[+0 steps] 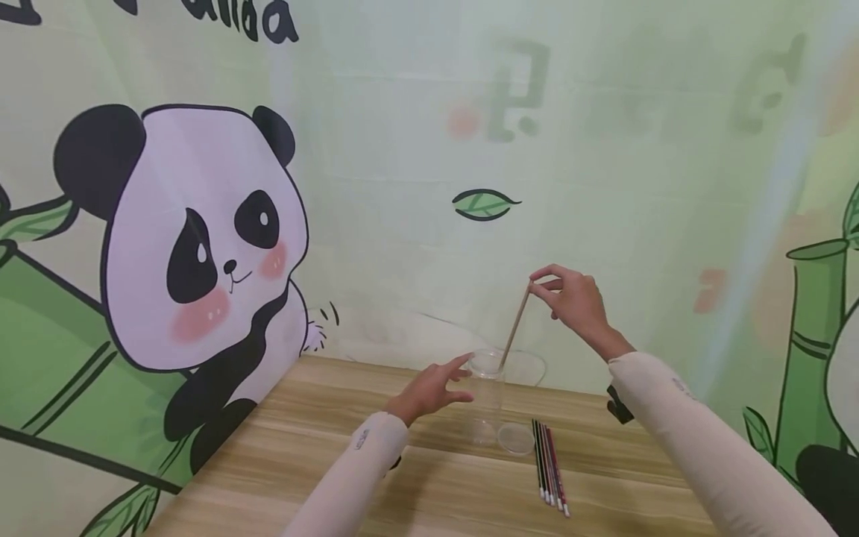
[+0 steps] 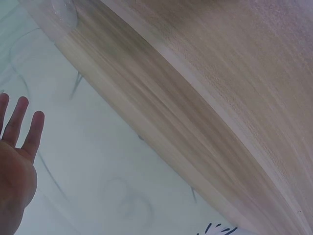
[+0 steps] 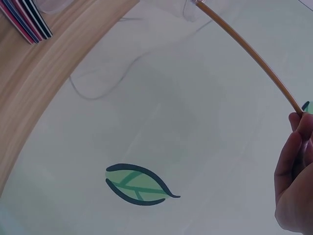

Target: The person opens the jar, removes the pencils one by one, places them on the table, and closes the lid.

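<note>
My right hand (image 1: 570,298) pinches the upper end of a brown pencil (image 1: 515,324), which slants down to the mouth of a clear cylindrical jar (image 1: 485,403). In the right wrist view, that pencil (image 3: 254,56) runs from the fingertips to the jar's rim at the top. The jar stands upright on the table. Beside it, on the left, is my left hand (image 1: 432,388), its fingers spread and the index finger by the rim; whether it touches is unclear. The left wrist view shows straight fingers on this hand (image 2: 17,166).
A clear round lid (image 1: 516,439) lies at the jar's right foot. Several dark and coloured pencils (image 1: 550,466) lie side by side right of the lid. The wooden table (image 1: 282,447) meets a panda-printed backdrop (image 1: 403,261) behind.
</note>
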Tool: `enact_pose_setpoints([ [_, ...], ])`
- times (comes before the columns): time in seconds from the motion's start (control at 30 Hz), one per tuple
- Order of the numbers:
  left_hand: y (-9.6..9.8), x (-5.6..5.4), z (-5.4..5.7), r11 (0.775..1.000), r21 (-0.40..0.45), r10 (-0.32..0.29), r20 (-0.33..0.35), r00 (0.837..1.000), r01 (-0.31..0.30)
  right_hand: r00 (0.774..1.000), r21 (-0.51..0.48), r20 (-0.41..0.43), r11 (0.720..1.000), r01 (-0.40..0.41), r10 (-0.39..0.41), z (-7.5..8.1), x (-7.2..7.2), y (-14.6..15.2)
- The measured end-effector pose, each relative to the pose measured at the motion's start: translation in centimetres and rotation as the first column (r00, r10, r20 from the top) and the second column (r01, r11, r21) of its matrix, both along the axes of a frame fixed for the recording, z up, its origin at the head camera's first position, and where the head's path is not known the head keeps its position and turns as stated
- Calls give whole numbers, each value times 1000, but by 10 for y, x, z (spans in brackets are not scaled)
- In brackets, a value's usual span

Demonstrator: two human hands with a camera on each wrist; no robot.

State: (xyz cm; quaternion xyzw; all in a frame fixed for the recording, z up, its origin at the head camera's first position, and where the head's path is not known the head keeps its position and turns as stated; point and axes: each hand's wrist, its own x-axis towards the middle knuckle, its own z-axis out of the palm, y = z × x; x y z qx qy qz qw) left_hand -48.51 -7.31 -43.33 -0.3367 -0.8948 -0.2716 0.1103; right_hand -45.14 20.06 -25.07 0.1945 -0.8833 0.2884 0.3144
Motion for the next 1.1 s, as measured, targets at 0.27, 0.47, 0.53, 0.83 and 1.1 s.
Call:
enact_pose_setpoints([
  [0.27, -2, 2, 2, 1000, -3, 18, 13, 1000, -18, 998, -25, -48, 999, 30, -31, 15, 4, 10],
  [0.47, -2, 1, 1, 1000, -8, 23, -7, 1000, -23, 998, -18, -41, 999, 43, -44, 13, 7, 20],
  [0.53, -2, 1, 1, 1000, -6, 21, -7, 1000, -21, 999, -12, -32, 999, 43, -44, 9, 8, 24],
  [0.83, -1, 3, 1, 1000, -2, 22, -9, 1000, -22, 999, 41, 21, 998, 45, -46, -21, 8, 48],
  [1.1, 1, 5, 3, 1000, 8, 0, -1, 1000, 0, 990, 74, 121, 995, 60, -69, -58, 10, 72],
])
